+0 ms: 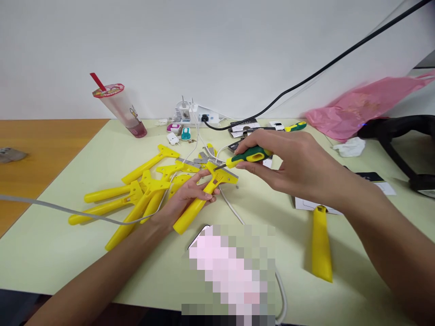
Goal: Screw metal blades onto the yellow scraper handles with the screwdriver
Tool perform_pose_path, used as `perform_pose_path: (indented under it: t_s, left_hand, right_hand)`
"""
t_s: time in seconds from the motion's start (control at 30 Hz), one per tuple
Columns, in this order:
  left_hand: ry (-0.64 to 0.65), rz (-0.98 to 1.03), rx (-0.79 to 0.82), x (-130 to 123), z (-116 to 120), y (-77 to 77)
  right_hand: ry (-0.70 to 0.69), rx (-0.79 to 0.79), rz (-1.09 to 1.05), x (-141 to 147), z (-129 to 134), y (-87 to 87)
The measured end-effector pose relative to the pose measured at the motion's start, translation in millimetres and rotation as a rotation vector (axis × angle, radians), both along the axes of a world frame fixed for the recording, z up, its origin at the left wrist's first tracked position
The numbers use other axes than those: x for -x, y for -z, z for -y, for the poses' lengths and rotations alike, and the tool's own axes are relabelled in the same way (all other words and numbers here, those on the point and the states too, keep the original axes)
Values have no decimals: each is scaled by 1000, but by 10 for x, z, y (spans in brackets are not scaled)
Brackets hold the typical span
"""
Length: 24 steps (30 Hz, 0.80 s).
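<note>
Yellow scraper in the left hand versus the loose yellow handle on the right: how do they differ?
The scraper has a wide head with a metal blade; the loose handle shows neither. The scraper sits in the left hand, the handle lies apart on the table. Both are yellow.

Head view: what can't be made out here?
Head view:
The pixelated patch blurs whatever lies at bottom centre.
The right hand hides part of the green-and-yellow screwdriver.
The left hand hides part of the yellow scraper handle.
The right forearm hides part of the white sheet.
The right edge cuts off the black frame.
</note>
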<state>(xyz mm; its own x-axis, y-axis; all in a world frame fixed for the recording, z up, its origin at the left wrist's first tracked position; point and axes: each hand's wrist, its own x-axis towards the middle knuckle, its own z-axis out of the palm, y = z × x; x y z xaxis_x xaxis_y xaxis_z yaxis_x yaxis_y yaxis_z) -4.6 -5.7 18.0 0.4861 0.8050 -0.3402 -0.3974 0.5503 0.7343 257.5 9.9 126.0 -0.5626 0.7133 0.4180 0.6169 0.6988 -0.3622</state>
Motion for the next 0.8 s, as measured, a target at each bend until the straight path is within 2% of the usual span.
perform_pose_path:
  t_s: [0.2, 0.4, 0.57, 0.8]
  left_hand:
    - [2, 7, -41, 28, -14, 72]
    - [-10, -32, -31, 2, -16, 4]
    - [39, -65, -83, 0, -3, -25]
    - [9, -48, -77, -1, 10, 6]
  right_hand:
    - [-56, 15, 43, 17, 11, 23]
    - [-92, -2, 91, 6, 34, 55]
    - [-73, -64, 95, 22, 31, 98]
    - [-44, -44, 132, 117, 82, 55]
